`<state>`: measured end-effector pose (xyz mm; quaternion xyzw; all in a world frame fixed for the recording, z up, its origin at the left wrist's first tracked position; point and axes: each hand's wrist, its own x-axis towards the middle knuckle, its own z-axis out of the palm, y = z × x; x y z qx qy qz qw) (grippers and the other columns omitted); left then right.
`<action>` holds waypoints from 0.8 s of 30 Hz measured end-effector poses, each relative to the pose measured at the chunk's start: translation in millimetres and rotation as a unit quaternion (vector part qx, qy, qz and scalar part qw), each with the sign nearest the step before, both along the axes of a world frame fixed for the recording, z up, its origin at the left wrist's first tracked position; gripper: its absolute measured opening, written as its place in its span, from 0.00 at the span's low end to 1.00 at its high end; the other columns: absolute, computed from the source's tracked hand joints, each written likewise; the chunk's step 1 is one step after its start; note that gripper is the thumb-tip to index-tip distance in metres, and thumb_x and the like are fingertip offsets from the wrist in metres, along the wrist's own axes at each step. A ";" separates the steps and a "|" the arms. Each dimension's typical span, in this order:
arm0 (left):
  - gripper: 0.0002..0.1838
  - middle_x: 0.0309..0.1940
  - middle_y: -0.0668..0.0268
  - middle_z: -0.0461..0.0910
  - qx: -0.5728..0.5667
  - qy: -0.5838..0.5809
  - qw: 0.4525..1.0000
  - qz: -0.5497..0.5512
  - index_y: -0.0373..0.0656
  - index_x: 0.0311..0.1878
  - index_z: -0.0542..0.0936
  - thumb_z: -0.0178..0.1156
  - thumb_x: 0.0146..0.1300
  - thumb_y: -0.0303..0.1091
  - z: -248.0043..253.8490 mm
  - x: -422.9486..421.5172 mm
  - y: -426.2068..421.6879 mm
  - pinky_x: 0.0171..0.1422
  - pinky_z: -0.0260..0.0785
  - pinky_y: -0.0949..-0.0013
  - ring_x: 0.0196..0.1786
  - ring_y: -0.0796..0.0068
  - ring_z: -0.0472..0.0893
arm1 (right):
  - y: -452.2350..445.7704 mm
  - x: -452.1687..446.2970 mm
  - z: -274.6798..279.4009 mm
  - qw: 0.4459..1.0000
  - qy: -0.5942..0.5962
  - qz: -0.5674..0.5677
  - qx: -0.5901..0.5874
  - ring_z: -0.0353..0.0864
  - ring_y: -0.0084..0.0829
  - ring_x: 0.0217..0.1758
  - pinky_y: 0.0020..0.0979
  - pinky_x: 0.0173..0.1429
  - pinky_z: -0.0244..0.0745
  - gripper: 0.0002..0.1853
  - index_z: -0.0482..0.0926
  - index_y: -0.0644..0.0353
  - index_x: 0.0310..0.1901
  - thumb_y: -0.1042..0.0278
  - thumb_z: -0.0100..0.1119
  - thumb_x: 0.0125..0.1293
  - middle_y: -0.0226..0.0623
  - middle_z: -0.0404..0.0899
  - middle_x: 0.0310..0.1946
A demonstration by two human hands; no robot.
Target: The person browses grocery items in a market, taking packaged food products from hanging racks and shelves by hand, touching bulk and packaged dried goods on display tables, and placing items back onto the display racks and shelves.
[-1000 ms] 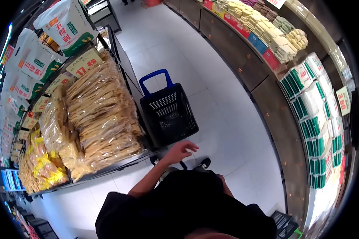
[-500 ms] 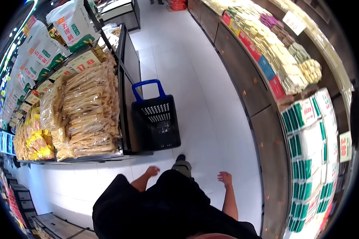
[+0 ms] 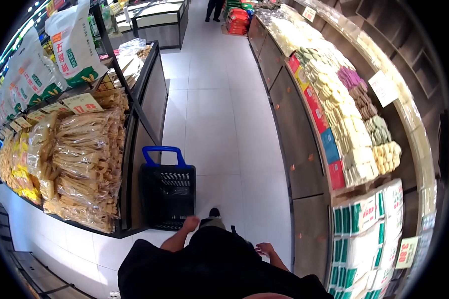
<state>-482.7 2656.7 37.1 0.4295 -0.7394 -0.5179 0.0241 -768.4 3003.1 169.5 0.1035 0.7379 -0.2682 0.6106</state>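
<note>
Left hand (image 3: 190, 223) nearer basket edge (image 3: 160, 228), curled, hold unclear, right hand (image 3: 265, 248) part-open, empty

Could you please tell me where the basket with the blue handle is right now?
In the head view, the basket is left of centre, in the aisle beside the stand of plastic-bagged goods, with the left hand at its near edge.

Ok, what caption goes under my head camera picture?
A blue-handled basket stands on the floor beside clear bags of food.

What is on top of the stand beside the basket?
Clear-wrapped tan packs and yellow-marked bags lie on the stand. They cover the surface beneath, so it cannot be seen.
</note>
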 end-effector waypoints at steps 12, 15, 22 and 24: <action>0.18 0.37 0.65 0.82 0.023 0.272 0.961 0.038 0.39 0.40 0.79 0.50 0.46 0.14 170.8 -301.0 -228.8 0.47 0.72 0.71 0.39 0.73 0.80 | -173.3 -218.5 18.3 0.995 0.067 0.008 -0.068 0.81 0.40 0.38 0.38 0.44 0.80 0.16 0.75 0.63 0.50 0.64 0.46 0.67 0.46 0.80 0.39; 0.12 0.35 0.63 0.82 0.114 0.248 0.958 0.088 0.38 0.40 0.78 0.55 0.51 0.17 106.3 -302.3 -239.1 0.44 0.73 0.70 0.38 0.76 0.80 | -202.6 -272.0 -10.0 0.996 0.066 0.035 -0.047 0.82 0.40 0.40 0.38 0.42 0.80 0.17 0.74 0.64 0.50 0.63 0.44 0.67 0.47 0.80 0.40; 0.07 0.26 0.63 0.82 0.263 -0.150 0.946 0.118 0.44 0.34 0.83 0.58 0.59 0.34 2.5 -229.9 -232.2 0.31 0.73 0.67 0.27 0.71 0.81 | -234.2 -477.6 -244.5 0.545 0.260 0.762 -0.236 0.80 0.40 0.39 0.46 0.42 0.75 0.14 0.78 0.53 0.47 0.59 0.49 0.64 0.39 0.79 0.36; 0.07 0.28 0.63 0.82 0.370 -0.117 0.865 0.318 0.44 0.38 0.83 0.58 0.59 0.33 46.1 -240.3 -227.4 0.31 0.73 0.67 0.28 0.71 0.81 | -309.2 -523.2 -252.8 0.958 -0.168 0.214 -0.092 0.80 0.39 0.38 0.43 0.43 0.76 0.15 0.77 0.58 0.46 0.61 0.52 0.61 0.40 0.79 0.35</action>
